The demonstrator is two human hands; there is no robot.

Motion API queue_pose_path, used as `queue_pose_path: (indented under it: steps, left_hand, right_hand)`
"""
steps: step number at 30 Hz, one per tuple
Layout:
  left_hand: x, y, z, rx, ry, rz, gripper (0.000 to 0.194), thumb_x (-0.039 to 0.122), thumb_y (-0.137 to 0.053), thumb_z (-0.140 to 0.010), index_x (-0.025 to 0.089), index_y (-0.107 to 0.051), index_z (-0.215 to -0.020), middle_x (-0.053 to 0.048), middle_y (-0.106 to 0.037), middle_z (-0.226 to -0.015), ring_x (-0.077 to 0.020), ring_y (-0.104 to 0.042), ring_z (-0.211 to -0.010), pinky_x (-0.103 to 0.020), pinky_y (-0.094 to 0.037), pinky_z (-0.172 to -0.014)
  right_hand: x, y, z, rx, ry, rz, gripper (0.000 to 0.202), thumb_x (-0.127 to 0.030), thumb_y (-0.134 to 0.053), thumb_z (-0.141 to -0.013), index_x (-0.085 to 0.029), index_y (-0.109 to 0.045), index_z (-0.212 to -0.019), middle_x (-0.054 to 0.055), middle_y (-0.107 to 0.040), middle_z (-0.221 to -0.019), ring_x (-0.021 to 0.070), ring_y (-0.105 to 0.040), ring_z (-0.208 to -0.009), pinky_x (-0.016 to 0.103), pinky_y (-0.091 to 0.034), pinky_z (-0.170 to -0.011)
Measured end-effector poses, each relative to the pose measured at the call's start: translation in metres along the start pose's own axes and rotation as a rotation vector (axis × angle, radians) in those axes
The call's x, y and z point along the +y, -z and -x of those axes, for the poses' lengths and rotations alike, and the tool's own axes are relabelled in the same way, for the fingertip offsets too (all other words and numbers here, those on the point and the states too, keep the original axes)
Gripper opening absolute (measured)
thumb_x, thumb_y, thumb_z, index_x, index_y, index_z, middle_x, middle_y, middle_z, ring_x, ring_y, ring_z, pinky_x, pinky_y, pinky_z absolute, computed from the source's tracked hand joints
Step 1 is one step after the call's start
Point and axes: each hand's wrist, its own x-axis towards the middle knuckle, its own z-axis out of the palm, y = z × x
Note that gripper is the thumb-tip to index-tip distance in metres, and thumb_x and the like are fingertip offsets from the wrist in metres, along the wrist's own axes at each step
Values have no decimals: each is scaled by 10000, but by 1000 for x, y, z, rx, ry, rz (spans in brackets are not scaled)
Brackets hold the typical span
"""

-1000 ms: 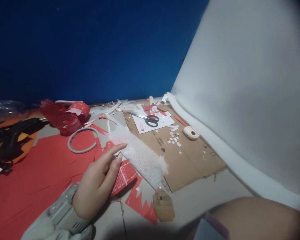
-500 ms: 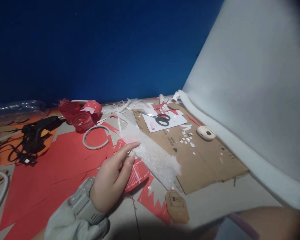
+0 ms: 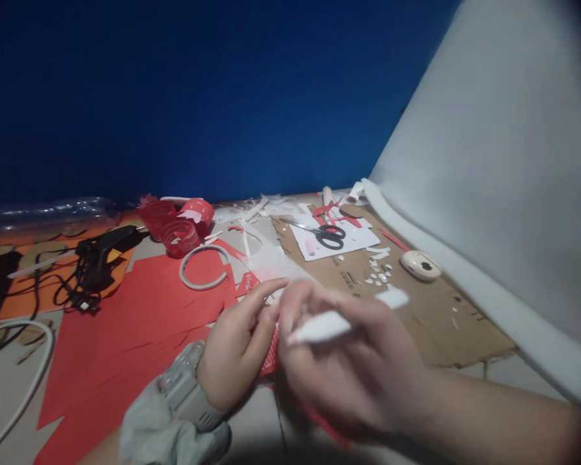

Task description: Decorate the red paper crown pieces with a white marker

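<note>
My left hand (image 3: 239,349), with a grey band on its wrist, is closed in a loose pinch over a red patterned piece (image 3: 270,355); what its fingertips grip is too small to tell. Right beside it my right hand (image 3: 348,368) is closed round a white object (image 3: 322,327) with a pinkish tip, slightly blurred. Red paper sheets (image 3: 140,323) lie to the left of my hands. A tape ring (image 3: 204,267) rests at their upper edge.
Black scissors (image 3: 330,236) lie on white paper (image 3: 353,240) over cardboard (image 3: 455,336). A cream oval device (image 3: 420,265) sits to the right. A black glue gun (image 3: 101,255) with its cord is at the left. Red rolls (image 3: 180,236) stand near the blue wall (image 3: 198,97).
My right hand has come in from the right with the white object and is now beside my left hand. The view has shifted, so the things on the floor appear farther right.
</note>
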Motion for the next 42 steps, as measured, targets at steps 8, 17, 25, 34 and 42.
queue_pose_path:
  steps: [8, 17, 25, 34, 42]
  left_hand:
    - [-5, -1, 0, 1, 83, 99, 390, 333, -399, -996, 217, -515, -1351, 47, -498, -572, -137, -466, -500, -279, -493, -692]
    - [-5, 0, 0, -25, 113, 127, 379, 333, -401, -999, 259, -473, -1364, 4, -613, -738, -132, -571, -611, -236, -421, -577]
    - [-5, 1, 1, -22, 90, 87, 358, 307, -419, -993, 260, -485, -1341, 55, -482, -606, -119, -486, -547, -229, -381, -556]
    - [-3, 1, -1, 26, 43, 88, 356, 297, -445, -981, 212, -526, -1317, 76, -383, -555, -108, -385, -473, -253, -471, -653]
    - [-5, 0, 0, 35, 12, 117, 363, 297, -455, -982, 195, -531, -1322, 68, -409, -544, -121, -390, -457, -268, -478, -651]
  right_hand:
    - [38, 27, -23, 205, -2, -175, 262, -375, -542, -907, -217, -457, -716, -88, -372, -460, 76, -186, -399, 202, -147, -392]
    - [46, 33, -17, 118, 67, 49, 311, -345, -578, -917, -199, -447, -675, -59, -434, -558, 79, -275, -468, 226, -204, -453]
    - [45, 35, -16, 116, 78, 245, 286, -301, -519, -933, -208, -431, -678, -54, -448, -589, 83, -294, -466, 233, -211, -439]
    - [46, 36, -16, 70, 126, 293, 300, -318, -522, -958, -200, -426, -700, -68, -421, -604, 74, -323, -488, 235, -250, -474]
    - [46, 36, -15, 71, 136, 300, 298, -294, -513, -964, -196, -424, -697, -65, -411, -626, 75, -338, -516, 238, -278, -509]
